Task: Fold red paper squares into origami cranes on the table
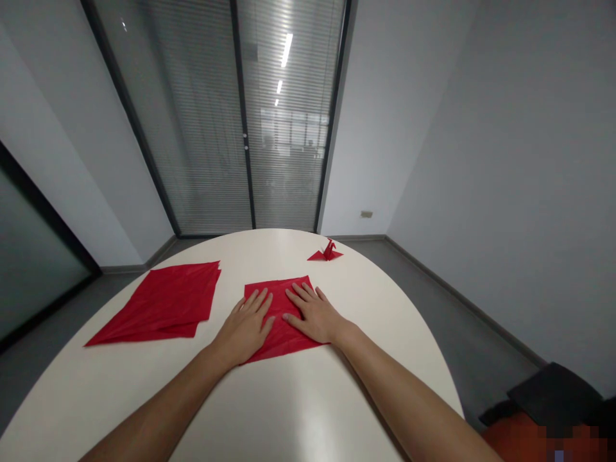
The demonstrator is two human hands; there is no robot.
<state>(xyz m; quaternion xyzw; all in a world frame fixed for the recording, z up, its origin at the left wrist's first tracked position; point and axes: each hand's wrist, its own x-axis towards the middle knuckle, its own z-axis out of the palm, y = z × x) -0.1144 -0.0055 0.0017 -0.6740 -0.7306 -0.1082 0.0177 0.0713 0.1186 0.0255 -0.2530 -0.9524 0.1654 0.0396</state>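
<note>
A square sheet of red paper (283, 339) lies flat on the white table, slightly creased. My left hand (245, 330) rests palm down on its left side, with fingers spread and pointing away from me. On its right side lies my right hand (315, 316), also flat with the fingers apart. A strip of red paper shows between the two hands; parts of both side edges are hidden beneath them. Farther back on the right stands a folded red paper crane (328, 251), apart from both hands.
A stack of larger red sheets (168, 298), its edges uneven, lies on the left of the round white table (289, 410). Beyond the table's far edge are glass panels with blinds (289, 179). A dark and orange object (553, 398), partly blurred out, is at the lower right.
</note>
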